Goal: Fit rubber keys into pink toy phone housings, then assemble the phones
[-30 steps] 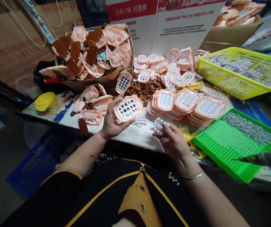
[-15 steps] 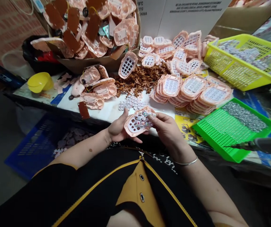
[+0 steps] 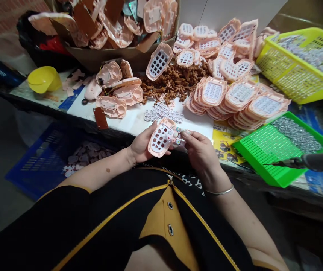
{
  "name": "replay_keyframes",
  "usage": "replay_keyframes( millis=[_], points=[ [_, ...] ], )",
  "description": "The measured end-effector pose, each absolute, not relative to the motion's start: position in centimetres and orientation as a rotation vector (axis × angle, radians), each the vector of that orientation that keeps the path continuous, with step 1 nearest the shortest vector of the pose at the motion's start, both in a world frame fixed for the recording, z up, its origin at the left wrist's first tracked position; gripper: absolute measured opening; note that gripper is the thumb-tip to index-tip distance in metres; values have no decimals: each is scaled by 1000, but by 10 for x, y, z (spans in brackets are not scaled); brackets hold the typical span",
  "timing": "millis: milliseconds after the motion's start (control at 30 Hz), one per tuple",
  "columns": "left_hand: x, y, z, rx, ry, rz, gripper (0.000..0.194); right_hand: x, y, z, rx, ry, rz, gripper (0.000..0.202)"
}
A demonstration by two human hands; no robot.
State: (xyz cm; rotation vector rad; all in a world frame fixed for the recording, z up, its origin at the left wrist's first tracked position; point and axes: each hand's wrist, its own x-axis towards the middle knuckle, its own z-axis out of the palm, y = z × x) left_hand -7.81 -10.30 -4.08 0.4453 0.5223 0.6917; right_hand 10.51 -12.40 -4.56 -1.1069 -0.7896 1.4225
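Observation:
My left hand (image 3: 140,148) is closed round a pink plastic shell (image 3: 156,151) with a white, hole-filled panel, like the front cover of a toy phone. In my right hand (image 3: 205,157), thumb and fingers pinch a small keypad (image 3: 178,141) with coloured printed buttons. The keypad sits at the shell's right side and overlaps its edge; whether the two touch I cannot tell. Just beyond my hands, a cluster of pale keypads (image 3: 164,113) lies on the white work surface.
Stacked pink shells (image 3: 240,94) stand at right, by a green tray (image 3: 258,145) of small metal parts and a yellow basket (image 3: 284,81). A driver-like tool (image 3: 319,162) juts over the tray. Brown pieces (image 3: 178,81) lie behind, and a blue crate (image 3: 40,162) sits below left.
The keypad has shifted right, off the shell's middle, uncovering more holes. The shell has turned more upright in my left hand. The camera view has tilted down slightly.

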Motion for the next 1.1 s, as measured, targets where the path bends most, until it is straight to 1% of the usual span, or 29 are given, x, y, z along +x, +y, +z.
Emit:
replay_keyframes(
  millis=[167,300,367,433,533,600,700,833,933,1033,1100],
  points=[
    [-82,-106,-38,426,531,754,64,108,-128,-50,-1057,-863,1069,27],
    [-79,-111,-35,398,481,698,72,106,-132,-56,-956,-1002,938,20],
    [-75,-113,-36,390,470,662,72,105,-134,-59,-952,-1166,838,12],
    [-71,-115,-38,382,484,625,68,104,-135,-61,-973,-1385,613,6],
    [-67,-117,-42,381,499,584,65,104,-136,-59,-1006,-1667,216,15],
    [-66,-118,-45,383,496,592,66,105,-137,-56,-1031,-1831,61,18],
    [-66,-117,-47,367,502,627,63,105,-139,-52,-1117,-2035,-6,21],
    [-65,-117,-46,350,528,668,62,104,-145,-48,-1187,-2148,59,34],
    [-61,-117,-46,313,541,735,60,103,-148,-50,-1139,-2122,171,34],
    [-59,-118,-48,287,579,760,57,102,-149,-53,-1159,-2143,148,40],
    [-59,-118,-51,310,606,736,58,102,-150,-52,-1187,-2133,130,36]
  ],
)
